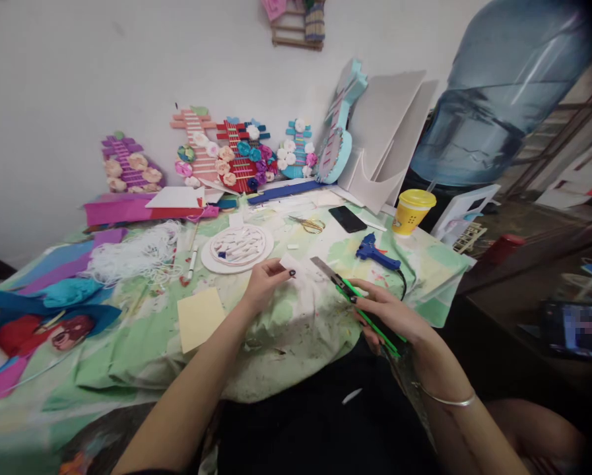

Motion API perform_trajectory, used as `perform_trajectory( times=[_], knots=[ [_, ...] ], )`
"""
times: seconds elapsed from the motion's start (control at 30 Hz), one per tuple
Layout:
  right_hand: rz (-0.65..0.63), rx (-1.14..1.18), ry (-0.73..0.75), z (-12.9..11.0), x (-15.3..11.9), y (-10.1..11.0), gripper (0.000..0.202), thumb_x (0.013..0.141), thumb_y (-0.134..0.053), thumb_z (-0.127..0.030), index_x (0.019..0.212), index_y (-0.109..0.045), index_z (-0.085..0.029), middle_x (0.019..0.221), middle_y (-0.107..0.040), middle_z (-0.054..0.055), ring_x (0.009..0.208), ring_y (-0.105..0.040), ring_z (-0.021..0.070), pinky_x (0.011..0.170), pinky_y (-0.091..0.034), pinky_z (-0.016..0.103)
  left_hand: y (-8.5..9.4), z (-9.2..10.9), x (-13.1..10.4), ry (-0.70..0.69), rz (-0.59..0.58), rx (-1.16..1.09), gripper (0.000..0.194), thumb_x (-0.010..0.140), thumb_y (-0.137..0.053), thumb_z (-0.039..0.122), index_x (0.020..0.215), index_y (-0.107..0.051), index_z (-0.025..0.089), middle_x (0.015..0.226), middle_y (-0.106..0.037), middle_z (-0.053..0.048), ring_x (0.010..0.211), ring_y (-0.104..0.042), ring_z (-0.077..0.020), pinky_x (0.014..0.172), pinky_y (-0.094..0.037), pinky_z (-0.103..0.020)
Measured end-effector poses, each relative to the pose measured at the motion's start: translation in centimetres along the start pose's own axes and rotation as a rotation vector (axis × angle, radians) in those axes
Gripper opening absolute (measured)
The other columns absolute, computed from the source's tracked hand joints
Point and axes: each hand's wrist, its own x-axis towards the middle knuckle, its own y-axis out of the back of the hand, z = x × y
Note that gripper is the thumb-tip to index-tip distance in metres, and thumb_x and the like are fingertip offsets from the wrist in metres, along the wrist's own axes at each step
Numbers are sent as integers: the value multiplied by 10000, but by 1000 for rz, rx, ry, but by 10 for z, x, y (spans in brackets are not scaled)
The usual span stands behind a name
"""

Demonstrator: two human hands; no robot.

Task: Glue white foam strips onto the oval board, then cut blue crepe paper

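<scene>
My left hand (266, 285) pinches a small white piece of card (290, 264) between thumb and fingers, above the table's front part. In my right hand (392, 313) is a utility knife (344, 286) with a black and green handle. Its bare blade points up and left toward the card, apart from it. Left of the card lies a round white disc (206, 261) covered with small white pieces and one dark blue one. A small white block (293, 247) rests just behind the card. A white sliver (352, 396) lies on the dark cloth over my lap.
Gold scissors (311, 225), a black phone (348, 219), a blue glue gun (376, 253) with its cord and a yellow cup (413, 212) stand or lie behind my right hand. White string (134, 257), a marker (192, 264) and yellow paper (200, 318) are leftward. Flower-trimmed guitar shapes (236, 155) line the wall.
</scene>
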Motion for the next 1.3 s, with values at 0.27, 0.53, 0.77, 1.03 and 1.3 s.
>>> perform_trajectory(
  times=[0.27, 0.53, 0.77, 1.03, 1.3],
  knots=[
    [115, -53, 132, -7, 13, -8, 439, 742, -535, -234, 1158, -396, -247, 782, -572, -40, 446, -576, 97, 419, -460, 216, 1, -3, 0, -35, -32, 79, 174, 660, -710, 231, 799, -671, 133, 749, -673, -26, 676, -610, -144, 616, -464, -237],
    [212, -275, 194, 14, 15, -29, 282, 838, -442, -315, 1093, -436, -194, 657, -570, -42, 423, -571, 119, 414, -434, 221, -5, 5, -5, -258, -166, 653, 130, 719, -573, 167, 716, -699, 134, 735, -615, -31, 642, -562, -122, 572, -413, -223],
    [441, -774, 138, 27, -4, -53, 490, 890, -399, -271, 1368, -342, -175, 552, -576, -9, 426, -548, 145, 521, -441, 254, -8, -4, -8, -390, -338, 899, 176, 748, -598, 178, 883, -709, 155, 740, -657, -44, 671, -572, -131, 615, -420, -231],
    [469, -1063, 181, 36, -3, -66, 557, 901, -367, -228, 1440, -229, -250, 753, -672, 91, 676, -645, 230, 632, -449, 302, -11, -3, -13, -529, -393, 1022, 207, 850, -495, 229, 834, -690, 161, 691, -577, -47, 665, -543, -138, 622, -409, -239],
    [512, -1126, 151, 41, -1, -75, 557, 901, -358, -211, 1442, -226, -224, 699, -660, 81, 630, -635, 227, 592, -431, 288, -13, -3, -15, -569, -402, 1086, 301, 909, -398, 242, 799, -665, 156, 688, -539, -48, 684, -524, -142, 650, -407, -251]
  ],
)
